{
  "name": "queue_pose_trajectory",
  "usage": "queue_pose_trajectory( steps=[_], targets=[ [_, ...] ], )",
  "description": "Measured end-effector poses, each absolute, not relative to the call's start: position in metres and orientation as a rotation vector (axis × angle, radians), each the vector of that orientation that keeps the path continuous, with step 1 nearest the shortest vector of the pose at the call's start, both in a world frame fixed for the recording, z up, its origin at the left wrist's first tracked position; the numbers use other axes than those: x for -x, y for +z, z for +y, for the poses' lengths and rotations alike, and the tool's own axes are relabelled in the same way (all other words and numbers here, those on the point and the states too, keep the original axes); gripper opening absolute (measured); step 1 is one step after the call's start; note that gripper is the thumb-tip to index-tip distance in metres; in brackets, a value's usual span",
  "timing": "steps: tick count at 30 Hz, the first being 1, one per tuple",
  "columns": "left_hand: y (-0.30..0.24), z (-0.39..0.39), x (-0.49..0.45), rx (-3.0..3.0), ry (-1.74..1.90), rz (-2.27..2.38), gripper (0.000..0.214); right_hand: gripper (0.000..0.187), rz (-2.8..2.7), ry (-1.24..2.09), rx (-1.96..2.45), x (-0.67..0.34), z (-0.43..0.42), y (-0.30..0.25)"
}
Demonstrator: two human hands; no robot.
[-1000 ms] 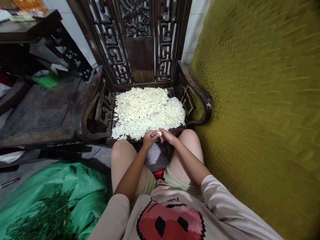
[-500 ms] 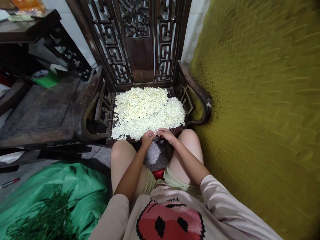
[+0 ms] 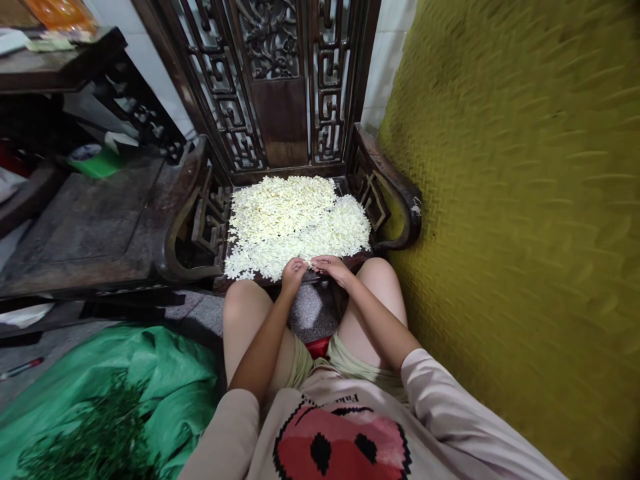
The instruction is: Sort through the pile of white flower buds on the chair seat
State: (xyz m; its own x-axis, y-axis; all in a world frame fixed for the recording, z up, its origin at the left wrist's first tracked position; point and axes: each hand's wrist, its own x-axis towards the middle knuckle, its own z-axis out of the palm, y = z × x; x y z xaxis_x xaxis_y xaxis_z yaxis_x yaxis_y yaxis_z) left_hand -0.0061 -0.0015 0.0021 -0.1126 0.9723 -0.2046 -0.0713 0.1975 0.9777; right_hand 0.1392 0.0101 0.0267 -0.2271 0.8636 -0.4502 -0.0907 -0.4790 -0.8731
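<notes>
A thick layer of small white flowers (image 3: 295,220) covers the seat of a dark carved wooden chair (image 3: 395,200) in front of me. My left hand (image 3: 293,273) and my right hand (image 3: 330,267) meet at the near edge of the pile, fingertips touching the flowers. Both hands are curled, fingers pinched close together; what they pinch is too small to make out. My bare knees sit just below the seat's front edge.
A yellow-green textured wall (image 3: 525,200) runs close along the right. A second dark wooden seat (image 3: 95,227) stands to the left. On the floor at lower left lies a green sheet (image 3: 150,380) with a heap of green stems (image 3: 95,440).
Both hands have slid slightly forward and up onto the near edge of the flower pile. One second ago they held a small flower between them just off the seat.
</notes>
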Motion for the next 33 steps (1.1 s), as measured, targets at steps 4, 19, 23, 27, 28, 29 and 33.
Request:
queue_pose_trajectory(
  steps=[4, 19, 23, 27, 28, 29, 33],
  targets=[
    [0.002, -0.006, 0.002, -1.129, 1.228, 1.418, 0.027, 0.023, -0.969, 1.741, 1.372, -0.137, 0.01, 0.027],
    [0.005, -0.006, 0.0, -0.935, 1.192, 1.277, 0.029, 0.023, -0.984, 1.743, 1.359, -0.138, 0.01, 0.028],
    [0.007, -0.007, -0.001, -0.853, 1.177, 1.249, 0.032, 0.026, -0.985, 1.73, 1.35, -0.138, 0.01, 0.027],
    [0.01, -0.007, -0.002, -0.817, 1.158, 1.249, 0.034, 0.027, -0.97, 1.749, 1.324, -0.138, 0.01, 0.027],
    [0.01, -0.007, -0.002, -0.811, 1.153, 1.255, 0.035, 0.027, -0.973, 1.752, 1.319, -0.138, 0.01, 0.028],
    [0.01, -0.007, -0.001, -0.806, 1.148, 1.259, 0.035, 0.028, -0.979, 1.752, 1.316, -0.137, 0.01, 0.028],
    [0.009, -0.006, 0.0, -0.792, 1.147, 1.266, 0.037, 0.028, -1.0, 1.717, 1.326, -0.137, 0.01, 0.03]
  ],
)
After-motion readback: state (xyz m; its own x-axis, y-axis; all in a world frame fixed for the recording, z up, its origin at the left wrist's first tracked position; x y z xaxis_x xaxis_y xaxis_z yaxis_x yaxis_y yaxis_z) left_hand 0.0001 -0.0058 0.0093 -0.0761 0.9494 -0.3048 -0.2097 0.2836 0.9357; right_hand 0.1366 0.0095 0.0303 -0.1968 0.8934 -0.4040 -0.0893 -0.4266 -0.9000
